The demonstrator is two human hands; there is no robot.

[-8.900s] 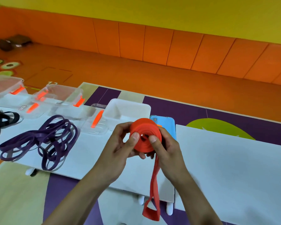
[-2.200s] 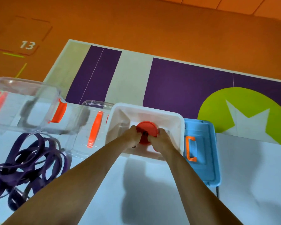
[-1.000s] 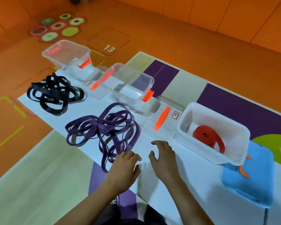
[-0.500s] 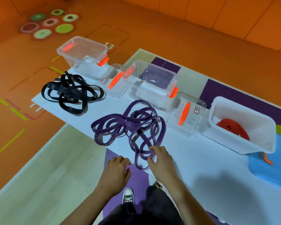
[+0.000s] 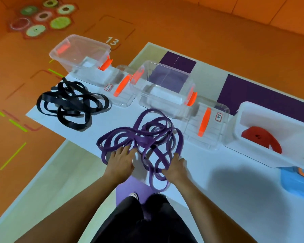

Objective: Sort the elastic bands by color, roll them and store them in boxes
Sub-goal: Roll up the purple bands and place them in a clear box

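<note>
Plainly soft and limp, the tangle of flat purple elastic bands (image 5: 139, 138) lay on the white surface (image 5: 218, 172) just in front of the person, near the middle clear plastic box with orange latches (image 5: 165, 102). The left hand (image 5: 120, 163) rested on its near left loops, fingers spread and fairly straight, holding nothing. The right hand (image 5: 176, 168) lay on the near right loops, and whether its fingers pinched a strand could not be told. The bands looked light, rubbery and grippy rather than slippery, likely to stretch and spring back. Their loops crossed so often that pulling at the middle would probably drag the whole heap. A free outer loop at the near edge seemed the best hold, with the other hand pinning the rest. A red rolled band (image 5: 260, 137) sat in the white plastic box (image 5: 263, 155) to the right.
</note>
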